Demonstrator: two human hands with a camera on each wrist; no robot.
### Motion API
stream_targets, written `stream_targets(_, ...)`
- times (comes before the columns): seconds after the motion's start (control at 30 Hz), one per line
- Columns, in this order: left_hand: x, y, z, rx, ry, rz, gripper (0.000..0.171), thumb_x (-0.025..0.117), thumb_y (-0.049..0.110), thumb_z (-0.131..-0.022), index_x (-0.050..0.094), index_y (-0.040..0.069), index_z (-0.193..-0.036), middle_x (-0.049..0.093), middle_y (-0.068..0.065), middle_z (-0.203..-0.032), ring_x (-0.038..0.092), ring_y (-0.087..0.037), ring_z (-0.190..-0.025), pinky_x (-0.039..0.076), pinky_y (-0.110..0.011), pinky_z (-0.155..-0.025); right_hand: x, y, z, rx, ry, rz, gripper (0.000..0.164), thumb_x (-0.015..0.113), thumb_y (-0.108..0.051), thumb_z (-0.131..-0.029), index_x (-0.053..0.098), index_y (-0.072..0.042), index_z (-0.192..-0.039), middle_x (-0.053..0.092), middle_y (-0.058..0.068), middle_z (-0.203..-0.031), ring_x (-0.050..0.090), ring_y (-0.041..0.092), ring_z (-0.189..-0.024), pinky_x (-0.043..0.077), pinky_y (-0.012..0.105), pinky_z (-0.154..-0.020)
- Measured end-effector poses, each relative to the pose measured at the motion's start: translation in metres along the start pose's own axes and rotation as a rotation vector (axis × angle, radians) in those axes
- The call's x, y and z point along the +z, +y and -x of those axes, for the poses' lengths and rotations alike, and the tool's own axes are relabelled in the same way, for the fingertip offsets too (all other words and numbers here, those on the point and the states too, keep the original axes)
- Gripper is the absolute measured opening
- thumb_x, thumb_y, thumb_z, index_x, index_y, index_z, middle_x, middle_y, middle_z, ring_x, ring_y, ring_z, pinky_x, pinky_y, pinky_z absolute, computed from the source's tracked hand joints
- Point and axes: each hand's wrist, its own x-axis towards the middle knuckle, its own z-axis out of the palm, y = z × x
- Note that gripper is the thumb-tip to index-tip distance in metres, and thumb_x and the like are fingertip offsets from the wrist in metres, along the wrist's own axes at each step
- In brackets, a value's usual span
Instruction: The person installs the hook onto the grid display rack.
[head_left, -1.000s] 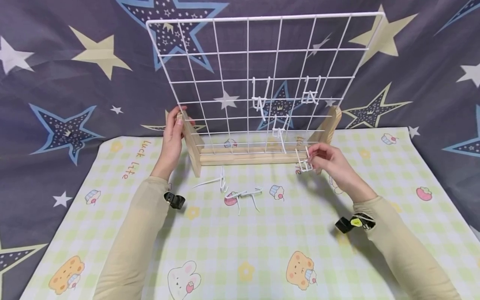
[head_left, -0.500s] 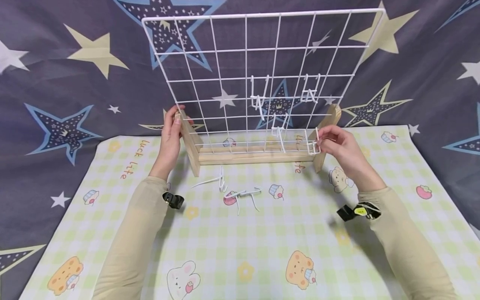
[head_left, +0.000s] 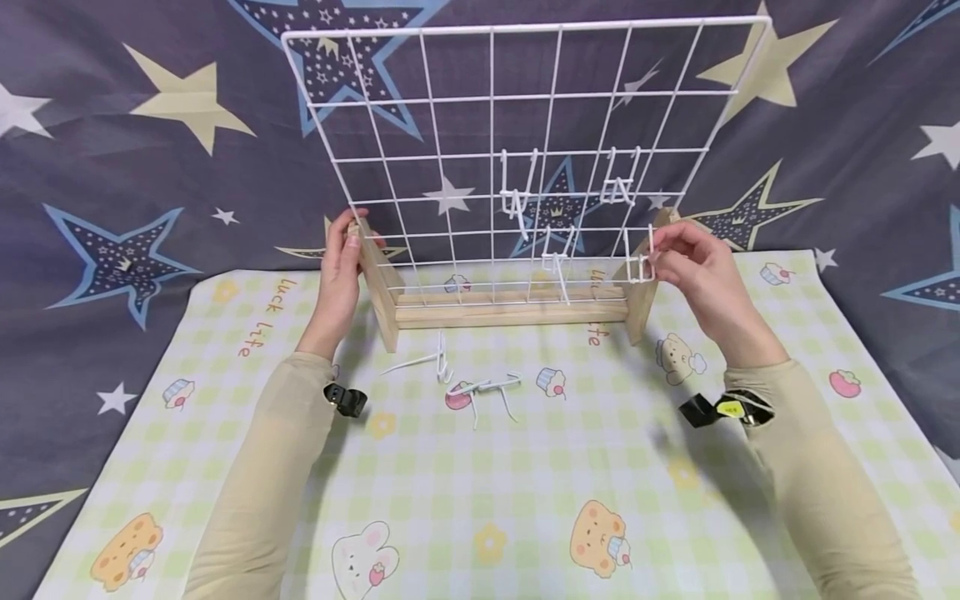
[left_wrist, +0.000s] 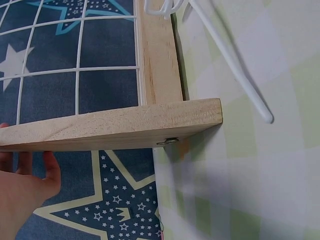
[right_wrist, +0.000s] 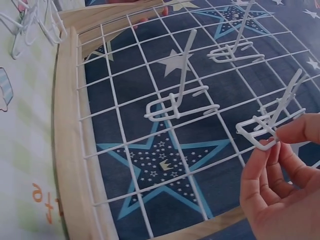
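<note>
My right hand (head_left: 705,275) pinches a white wire hook (head_left: 639,267) by its side, in front of the grid's lower right, near the right wooden upright. In the right wrist view, thumb and fingertips hold the base of this hook (right_wrist: 256,131). At the other end, my left hand (head_left: 343,275) grips the left wooden upright (head_left: 378,287) of the stand, fingers passing behind it. The white wire grid (head_left: 492,108) leans upright in the stand. Hung on it are a hook (head_left: 516,202) in the middle, another hook (head_left: 618,190) to the right, and a lower hook (head_left: 557,265).
Several loose white hooks lie on the checked tablecloth (head_left: 450,492) before the stand: one hook (head_left: 441,360) at left, and an overlapping bunch of hooks (head_left: 486,388) beside it. A wooden crossbar (head_left: 510,315) joins the uprights. A star-patterned cloth (head_left: 150,183) hangs behind.
My right hand has carried the pinched hook up and to the right, from below the crossbar to beside the right upright. My left hand stays on the left upright.
</note>
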Motion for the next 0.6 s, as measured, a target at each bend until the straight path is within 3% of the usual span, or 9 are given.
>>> stream_targets(0.4, 0.0, 0.002, 0.0, -0.005, 0.002, -0.004, 0.038, 0.034, 0.028, -0.106, 0.043, 0.01, -0.139, 0.055, -0.009, -0.108, 0.055, -0.025, -0.104, 0.043, -0.035, -0.09, -0.002, -0.02, -0.008, -0.052, -0.029, -0.081, 0.023, 0.046, 0.018, -0.085, 0.062, 0.004, -0.092, 0.06, 0.009, -0.081, 0.062, 0.017, -0.072, 0.053, 0.022, -0.066)
stream_targets(0.6, 0.0, 0.001, 0.0, -0.01, 0.001, 0.002, 0.037, 0.034, 0.027, -0.106, 0.043, 0.011, -0.139, 0.055, -0.01, -0.108, 0.054, -0.026, -0.104, 0.043, -0.035, -0.09, -0.001, -0.034, -0.014, -0.106, 0.0, -0.077, 0.022, 0.047, 0.018, -0.084, 0.062, 0.004, -0.091, 0.061, 0.009, -0.081, 0.06, 0.016, -0.072, 0.052, 0.021, -0.066)
